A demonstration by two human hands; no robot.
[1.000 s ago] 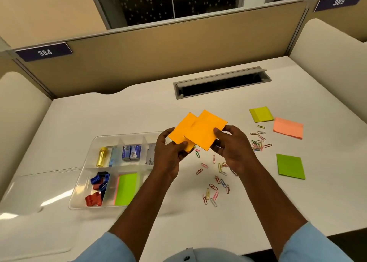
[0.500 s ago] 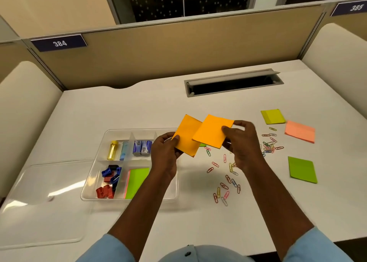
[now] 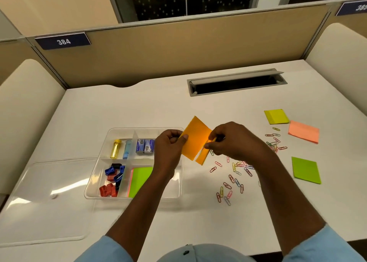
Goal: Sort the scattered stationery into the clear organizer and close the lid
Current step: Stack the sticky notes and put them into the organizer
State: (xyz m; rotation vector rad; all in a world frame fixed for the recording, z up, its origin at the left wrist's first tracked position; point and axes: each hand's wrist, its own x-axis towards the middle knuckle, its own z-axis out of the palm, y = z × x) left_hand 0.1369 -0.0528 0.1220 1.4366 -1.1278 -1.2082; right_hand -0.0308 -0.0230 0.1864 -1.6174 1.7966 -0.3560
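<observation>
At the very bottom of the frame two light-blue sleeves [image 3: 103,250] are cut off by the edge, and both bare forearms reach up over the white bench [image 3: 139,106]. In the lower left lies the flat clear plastic lid [image 3: 45,202], hard to make out but for its glare, its left side running out of the frame. Just right of it sits the clear plastic organizer [image 3: 95,179], open; the left forearm hides its right part. Its near compartments hold red and blue pencil sharpeners [image 3: 111,180] and a lime-green sticky-note pad [image 3: 140,177] with a pink edge beneath. The far ones hold a yellow translucent tube [image 3: 115,149], a pale blue piece [image 3: 127,150] I cannot name, and two small blue-and-grey boxes [image 3: 145,146].

Right of the organizer, coloured paper clips [image 3: 231,182] are strewn over the bench, some lost under the right forearm. Above them, mid-frame, the left hand [image 3: 168,150] pinches the left edge of an orange square sticky-note pad [image 3: 195,140], held up just beside the organizer's far right corner. The right hand [image 3: 236,142], fingers curled, pinches a second orange pad [image 3: 203,156], of which only a narrow strip shows past the first.

Farther right lie a green square pad [image 3: 305,170], a salmon-pink pad [image 3: 303,131] and a yellow-green pad [image 3: 276,116]. Beyond is a grey cable slot [image 3: 236,83], then a tan partition [image 3: 178,49] with a blue plate reading 384 [image 3: 63,41]. Another plate [image 3: 355,7] in the upper right is cut off.
</observation>
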